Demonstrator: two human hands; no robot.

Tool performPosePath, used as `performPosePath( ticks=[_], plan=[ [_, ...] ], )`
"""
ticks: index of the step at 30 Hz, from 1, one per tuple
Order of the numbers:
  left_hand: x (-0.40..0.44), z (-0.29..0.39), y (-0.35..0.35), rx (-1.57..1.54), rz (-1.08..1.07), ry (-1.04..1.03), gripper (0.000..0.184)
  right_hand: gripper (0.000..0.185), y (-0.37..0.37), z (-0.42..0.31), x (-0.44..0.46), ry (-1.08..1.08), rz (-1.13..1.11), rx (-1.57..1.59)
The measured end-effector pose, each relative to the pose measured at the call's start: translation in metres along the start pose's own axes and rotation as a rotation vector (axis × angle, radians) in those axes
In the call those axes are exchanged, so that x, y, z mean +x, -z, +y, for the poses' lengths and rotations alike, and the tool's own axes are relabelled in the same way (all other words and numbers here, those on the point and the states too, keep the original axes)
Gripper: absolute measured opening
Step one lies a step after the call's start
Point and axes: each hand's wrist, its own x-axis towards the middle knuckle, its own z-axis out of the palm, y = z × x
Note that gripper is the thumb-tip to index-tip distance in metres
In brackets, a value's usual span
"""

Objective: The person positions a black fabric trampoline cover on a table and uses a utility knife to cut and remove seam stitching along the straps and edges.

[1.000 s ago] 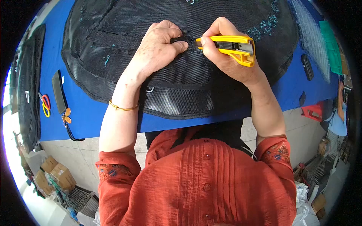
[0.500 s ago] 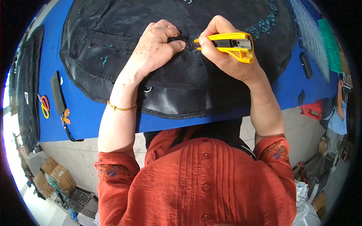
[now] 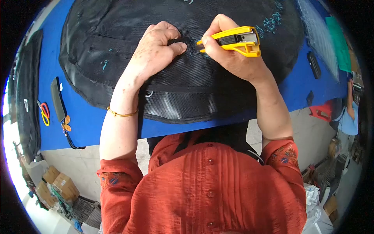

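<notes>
A large rounded black mesh piece [image 3: 187, 80] with a bound edge lies before me. My left hand [image 3: 157, 48] presses on it, thumb and forefinger pinched on a narrow black strip [image 3: 178, 40]. Just to the right, my right hand [image 3: 226, 46] is closed around yellow thread snips [image 3: 249, 48], whose tips point left toward the strip. The exact contact of the blades with the fabric is too small to make out. Teal thread scraps [image 3: 270, 22] lie on the mesh at upper right, with a few more at left.
On the blue table [image 3: 97, 128] at left lie scissors with red and yellow handles [image 3: 45, 114], a dark phone-like slab [image 3: 57, 99] with a strap, and folded black fabric [image 3: 25, 85]. A black object [image 3: 313, 65] sits at right. Another person's arm [image 3: 350, 101] shows at far right.
The snips have tilted a little, and their tips have drawn slightly left. My left hand keeps its pinch on the strip. The whole view has shifted slightly.
</notes>
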Motion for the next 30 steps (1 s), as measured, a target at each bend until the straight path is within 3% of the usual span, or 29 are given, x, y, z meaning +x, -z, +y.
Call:
performPosePath(
  ticks=[9,22,23,27,28,29,30],
  plan=[
    [-0.001,-0.003,0.000,0.039,0.009,-0.043,0.022,0.021,0.000,-0.005,-0.001,-0.061,-0.032,-0.043],
    [-0.001,0.000,-0.009,0.025,0.152,-0.114,0.026,0.009,0.000,0.002,0.003,0.223,-0.047,-0.295],
    [-0.001,0.000,-0.010,0.085,0.189,-0.135,0.026,0.007,0.002,-0.002,0.000,0.024,-0.080,-0.117],
    [-0.004,0.007,-0.008,0.272,0.239,-0.183,0.024,0.008,0.005,-0.001,-0.001,-0.027,-0.071,-0.065],
    [-0.005,0.011,-0.007,0.273,0.240,-0.184,0.024,0.010,0.005,-0.002,-0.002,-0.173,-0.066,0.090],
    [-0.007,0.017,-0.007,0.230,0.188,-0.075,0.023,0.012,0.006,-0.003,-0.002,-0.320,-0.061,0.246],
    [-0.007,0.020,-0.006,0.188,0.135,0.035,0.022,0.012,0.006,-0.002,-0.001,-0.319,-0.060,0.247]
  ],
)
